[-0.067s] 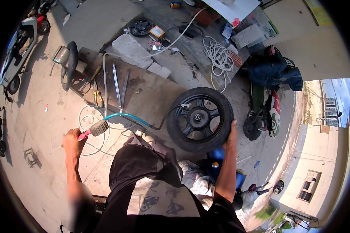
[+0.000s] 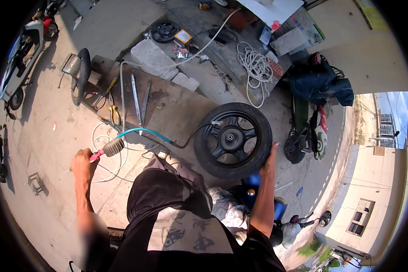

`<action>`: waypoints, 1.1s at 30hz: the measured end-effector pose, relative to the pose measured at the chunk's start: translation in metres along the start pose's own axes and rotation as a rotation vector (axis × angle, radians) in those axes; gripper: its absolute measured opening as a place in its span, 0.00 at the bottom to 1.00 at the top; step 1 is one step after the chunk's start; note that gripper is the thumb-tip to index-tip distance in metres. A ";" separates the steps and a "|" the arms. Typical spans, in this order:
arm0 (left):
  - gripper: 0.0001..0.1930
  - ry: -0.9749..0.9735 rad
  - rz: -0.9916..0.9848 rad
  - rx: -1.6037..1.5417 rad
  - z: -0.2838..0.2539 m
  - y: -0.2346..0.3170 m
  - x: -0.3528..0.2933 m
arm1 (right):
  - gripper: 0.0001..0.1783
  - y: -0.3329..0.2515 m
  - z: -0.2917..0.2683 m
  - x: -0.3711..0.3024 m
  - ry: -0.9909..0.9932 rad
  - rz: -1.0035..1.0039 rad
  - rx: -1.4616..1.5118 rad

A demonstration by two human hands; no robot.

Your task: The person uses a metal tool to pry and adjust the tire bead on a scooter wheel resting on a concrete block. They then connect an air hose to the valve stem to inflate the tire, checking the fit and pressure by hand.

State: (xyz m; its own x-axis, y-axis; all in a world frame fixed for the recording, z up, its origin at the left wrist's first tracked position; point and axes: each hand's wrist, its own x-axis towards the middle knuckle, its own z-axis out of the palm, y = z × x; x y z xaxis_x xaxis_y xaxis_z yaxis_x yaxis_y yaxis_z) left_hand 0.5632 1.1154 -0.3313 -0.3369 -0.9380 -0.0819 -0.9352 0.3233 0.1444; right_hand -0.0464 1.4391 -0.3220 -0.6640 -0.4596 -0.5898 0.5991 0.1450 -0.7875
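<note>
My left hand (image 2: 83,167) is closed around the pink-red handle of a brush (image 2: 113,147), its brown bristled head pointing up and right over the floor. My right hand (image 2: 271,161) grips the right side of a black spoked wheel with its tyre (image 2: 233,173). The wheel's flat side faces up, and its left part overlaps the edge of a low bench (image 2: 181,113). Fingertips show through the spokes from behind; the rest of those fingers is hidden. A teal air hose (image 2: 152,132) continues as a thin black tube to a metal end on the rim.
On the bench lie yellow-handled pliers (image 2: 115,115) and long metal tyre levers (image 2: 136,97). A round-tyred stand (image 2: 83,77) is at its left end. Coiled white hose (image 2: 257,68) lies beyond, and a parked scooter (image 2: 299,122) stands right. A blue container (image 2: 254,188) sits below the wheel.
My left hand and the brush have shifted slightly left and up. The wheel has barely moved in my right hand.
</note>
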 end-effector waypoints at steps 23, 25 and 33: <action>0.13 0.142 -0.154 -0.144 -0.011 -0.007 0.008 | 0.38 -0.013 0.082 -0.039 -0.080 -0.071 -0.121; 0.13 0.142 -0.181 -0.205 -0.024 -0.011 0.002 | 0.40 -0.041 0.100 -0.043 -0.148 -0.073 -0.283; 0.11 0.044 -0.263 -0.401 -0.028 0.016 -0.006 | 0.65 -0.076 0.109 0.041 -0.096 -0.348 -0.800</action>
State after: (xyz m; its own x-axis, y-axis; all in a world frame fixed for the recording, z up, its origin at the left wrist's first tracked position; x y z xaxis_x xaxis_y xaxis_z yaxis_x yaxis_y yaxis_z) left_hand 0.5530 1.1222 -0.3008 -0.0815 -0.9887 -0.1261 -0.8695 0.0087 0.4939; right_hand -0.0703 1.3143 -0.2668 -0.6883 -0.6587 -0.3038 -0.1477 0.5373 -0.8304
